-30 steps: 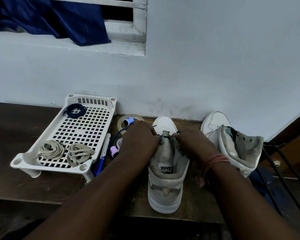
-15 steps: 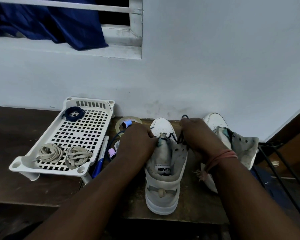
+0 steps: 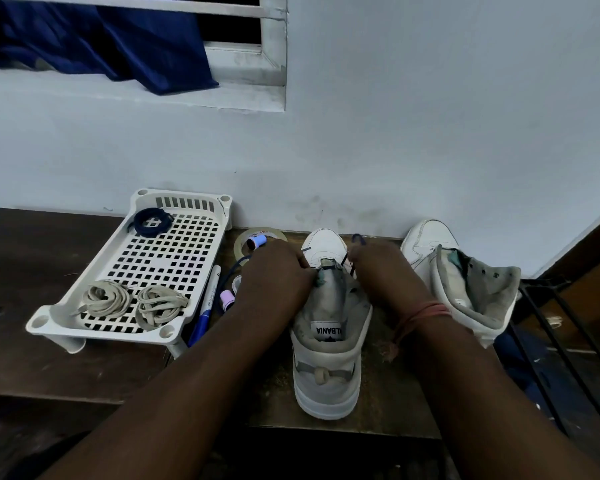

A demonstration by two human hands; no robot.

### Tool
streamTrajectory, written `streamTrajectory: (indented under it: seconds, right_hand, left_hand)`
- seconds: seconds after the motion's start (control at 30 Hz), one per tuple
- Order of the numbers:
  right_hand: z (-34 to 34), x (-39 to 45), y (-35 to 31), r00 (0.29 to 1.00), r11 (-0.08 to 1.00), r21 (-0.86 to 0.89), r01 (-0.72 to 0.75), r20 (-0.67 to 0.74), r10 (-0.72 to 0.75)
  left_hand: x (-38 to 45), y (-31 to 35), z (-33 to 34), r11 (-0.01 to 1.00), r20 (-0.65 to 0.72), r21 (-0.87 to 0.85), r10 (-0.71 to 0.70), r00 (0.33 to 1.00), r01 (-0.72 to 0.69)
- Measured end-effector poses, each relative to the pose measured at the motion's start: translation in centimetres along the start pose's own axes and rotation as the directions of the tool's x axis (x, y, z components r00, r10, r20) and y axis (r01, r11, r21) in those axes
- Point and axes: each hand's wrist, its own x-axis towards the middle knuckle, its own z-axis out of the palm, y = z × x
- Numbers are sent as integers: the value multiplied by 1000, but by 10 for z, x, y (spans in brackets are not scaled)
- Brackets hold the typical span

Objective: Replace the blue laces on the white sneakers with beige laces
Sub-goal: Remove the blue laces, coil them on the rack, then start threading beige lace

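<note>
Beige laces [image 3: 106, 299], two coiled bundles, lie at the near end of the white tray [image 3: 184, 206] on the left, well apart from both hands; a coiled blue lace [image 3: 152, 221] sits at its far end. Further right, the left hand [image 3: 274, 278] curls against the near sneaker [image 3: 326, 358] at its tongue, which runs lengthwise away from the person, toe to the wall. Just right of the tongue, the right hand [image 3: 378, 268] pinches the remaining blue lace [image 3: 357, 239], looped above its knuckles. Rightmost stands the second sneaker [image 3: 465, 282], unlaced. Judging from this, the left hand is nearer the beige bundles.

Bare forearms, reddish thread wristband [image 3: 426, 311] on right
</note>
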Motion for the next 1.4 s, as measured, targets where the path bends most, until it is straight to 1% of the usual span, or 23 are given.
streamTrajectory:
  seconds: [0.07,0.13,0.2,0.27,0.3,0.33,0.37,0.43,0.47,0.57,0.63,0.7,0.73,0.77,0.8,0.83,0.9,0.93,1.0,1.07,1.13,1.2,1.4]
  right_hand:
    - [3,2,-9,994,972,228,61,-99,-39]
    - [-5,-1,-19,977,873,473,117,-213,-16]
    - [-14,-8,-32,945,804,543,244,-321,-70]
    - [-19,-12,-38,918,817,504,280,-388,-75]
    - [-19,-13,-36,917,873,421,247,-392,-71]
    - [-18,-12,-32,928,945,261,195,-361,-91]
    - [-16,-12,-25,960,990,69,121,-262,-99]
    - [-9,-14,-13,1000,972,-234,1,-4,-2]
    - [-7,-14,-9,996,955,-292,-42,64,63]
    - [-2,-13,-8,986,968,-231,-102,103,128]
    - [-2,-13,-12,979,936,-351,-39,172,105]
    - [-3,-12,-14,980,863,-501,72,196,32]
    - [-2,-9,-13,984,862,-498,93,177,-4]
    - [-1,-8,-15,995,922,-383,58,100,-21]
    - [-4,-7,-19,999,987,-154,35,5,-34]
    - [-7,-6,-22,994,997,56,53,-94,-48]
    - [-15,-7,-29,972,920,377,107,-234,-18]
    - [-20,-8,-33,960,882,437,175,-276,-54]
    - [-24,-13,-39,922,853,433,291,-366,-129]
    - [-22,-12,-36,927,937,266,227,-355,-123]
    - [-17,-12,-24,984,998,-42,36,-174,-42]
    - [-9,-14,-10,997,968,-242,-60,26,69]
    - [1,-6,-4,993,980,-172,-103,43,112]
  left_hand:
    - [1,0,-1,1000,2,6,-7,1000,7]
    - [1,0,-1,1000,3,9,-8,1000,8]
    - [0,0,0,1000,0,5,-1,1000,1]
    - [-1,0,0,1000,-5,10,10,1000,-10]
    - [-1,0,0,1000,-4,5,11,1000,-11]
    - [0,0,0,1000,0,-3,11,1000,-11]
    - [0,0,0,1000,3,-6,13,1000,-13]
    - [-1,1,0,1000,3,-2,23,1000,-23]
    - [-1,1,0,1000,0,-4,26,1000,-26]
    - [-1,0,0,1000,-1,-10,29,1000,-29]
    - [0,0,1,1000,-3,-5,27,1000,-27]
    - [0,0,1,1000,-2,-5,27,1000,-27]
    - [0,0,1,1000,0,-5,23,1000,-23]
    - [1,-1,1,1000,1,-2,17,1000,-17]
    - [1,-1,1,1000,3,2,11,1000,-11]
    - [1,-1,1,1000,3,4,7,1000,-8]
    - [2,-1,1,1000,4,4,10,1000,-10]
    - [1,-1,1,1000,3,1,11,1000,-11]
    - [1,-1,2,1000,1,-4,7,1000,-6]
    - [1,-1,2,1000,0,-1,3,1000,-3]
    - [1,-1,2,1000,2,0,11,1000,-11]
    - [0,-1,2,1000,1,5,23,1000,-23]
    - [0,-1,2,1000,-4,1,23,1000,-23]
